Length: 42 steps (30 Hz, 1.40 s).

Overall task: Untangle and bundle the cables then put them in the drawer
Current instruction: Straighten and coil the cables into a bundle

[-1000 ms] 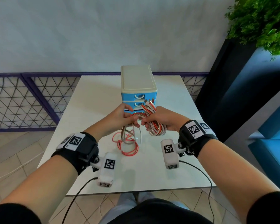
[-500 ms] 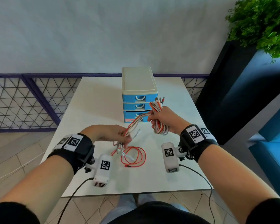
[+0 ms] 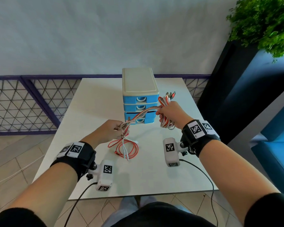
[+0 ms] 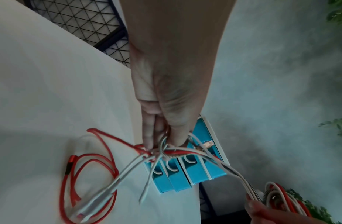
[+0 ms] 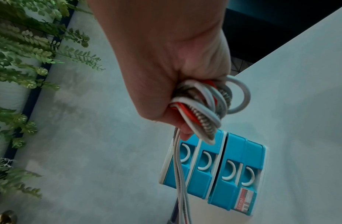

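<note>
My right hand [image 3: 168, 110] grips a coiled bundle of red, white and braided cables [image 3: 166, 123] in a fist, just right of the blue drawer unit [image 3: 138, 95]; the bundle [image 5: 202, 103] shows looped in the right wrist view. Several strands [image 3: 143, 113] stretch from it down-left to my left hand [image 3: 112, 131], which pinches them between thumb and fingers [image 4: 149, 136]. Below the left hand, loose red and white cable ends [image 3: 125, 149] lie coiled on the white table [image 3: 92, 112]. In the left wrist view the loose red cable [image 4: 85, 178] lies there too. The third drawer [image 3: 138, 114] stands slightly ajar.
The drawer unit [image 5: 214, 169] stands at the table's middle back, with a cream top. A purple mesh railing [image 3: 23, 104] runs behind and left. A dark planter with a green plant [image 3: 266, 25] and a blue seat [image 3: 275, 154] stand on the right. Tiled floor lies below the table's near edge.
My hands have drawn apart: the left moved down and toward me pinching the strands, the right lifted right with the bundle. The strands now stretch between them and the loose loops shifted nearer.
</note>
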Available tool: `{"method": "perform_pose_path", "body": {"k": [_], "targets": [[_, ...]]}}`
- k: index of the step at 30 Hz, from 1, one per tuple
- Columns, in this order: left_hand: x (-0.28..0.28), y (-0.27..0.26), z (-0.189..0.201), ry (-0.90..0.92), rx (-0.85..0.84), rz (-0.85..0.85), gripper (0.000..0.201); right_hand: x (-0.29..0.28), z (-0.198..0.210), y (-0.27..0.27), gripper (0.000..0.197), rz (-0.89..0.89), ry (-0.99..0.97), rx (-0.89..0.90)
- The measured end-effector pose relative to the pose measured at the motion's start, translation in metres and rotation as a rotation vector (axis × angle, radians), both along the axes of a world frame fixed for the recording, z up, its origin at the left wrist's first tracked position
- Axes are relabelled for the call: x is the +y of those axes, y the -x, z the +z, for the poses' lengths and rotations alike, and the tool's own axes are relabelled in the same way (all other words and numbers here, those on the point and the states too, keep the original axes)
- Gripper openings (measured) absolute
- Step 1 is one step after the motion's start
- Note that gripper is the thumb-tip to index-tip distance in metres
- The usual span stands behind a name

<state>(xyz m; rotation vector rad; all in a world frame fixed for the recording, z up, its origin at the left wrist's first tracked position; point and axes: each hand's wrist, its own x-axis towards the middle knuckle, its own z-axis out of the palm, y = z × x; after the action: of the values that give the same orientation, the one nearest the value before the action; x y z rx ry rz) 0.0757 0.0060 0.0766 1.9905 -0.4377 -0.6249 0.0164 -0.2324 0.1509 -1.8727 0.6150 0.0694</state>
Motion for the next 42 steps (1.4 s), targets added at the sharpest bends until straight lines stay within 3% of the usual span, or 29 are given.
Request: {"method": "perform_pose_path", "body": {"k": [2,4,8,13,19,23,26,31,36,40,42], "targets": [[0.000,-0.004,-0.003,0.016,-0.121,0.181,0.012,0.001,-0.001,-0.002,0.010,-0.011,0.023,0.011],[0.003,-0.008,-0.005,0.086,-0.140,0.290,0.004,-0.001,-0.003,-0.003,0.014,-0.029,0.028,0.023],[0.005,-0.001,-0.002,0.278,-0.053,0.302,0.007,-0.005,-0.005,-0.004,0.015,-0.049,0.027,0.045],[0.003,0.001,0.000,0.071,-0.331,0.149,0.024,-0.003,-0.005,-0.007,0.013,-0.074,0.064,0.016],[0.008,0.002,0.002,0.040,-0.416,0.328,0.010,-0.003,-0.011,-0.008,0.020,-0.064,0.139,0.047],[0.003,0.002,0.006,0.415,-0.011,0.439,0.020,-0.003,-0.014,-0.006,0.021,-0.056,0.130,0.073],[0.002,0.003,0.004,0.503,0.064,0.383,0.024,-0.002,-0.016,-0.007,0.021,-0.066,0.131,0.070],[0.011,0.008,0.004,0.148,-0.162,0.301,0.023,-0.011,-0.015,-0.008,0.013,-0.072,0.014,0.072],[0.028,0.001,-0.012,-0.212,-0.375,0.124,0.012,-0.007,-0.016,0.000,0.011,0.134,-0.191,0.055],[0.003,0.005,0.008,-0.119,-0.591,0.123,0.037,0.007,-0.011,0.007,0.009,0.398,-0.117,0.053],[-0.015,0.012,0.026,-0.069,-0.568,0.019,0.038,0.016,-0.006,0.010,0.014,0.530,-0.066,0.059]]}}
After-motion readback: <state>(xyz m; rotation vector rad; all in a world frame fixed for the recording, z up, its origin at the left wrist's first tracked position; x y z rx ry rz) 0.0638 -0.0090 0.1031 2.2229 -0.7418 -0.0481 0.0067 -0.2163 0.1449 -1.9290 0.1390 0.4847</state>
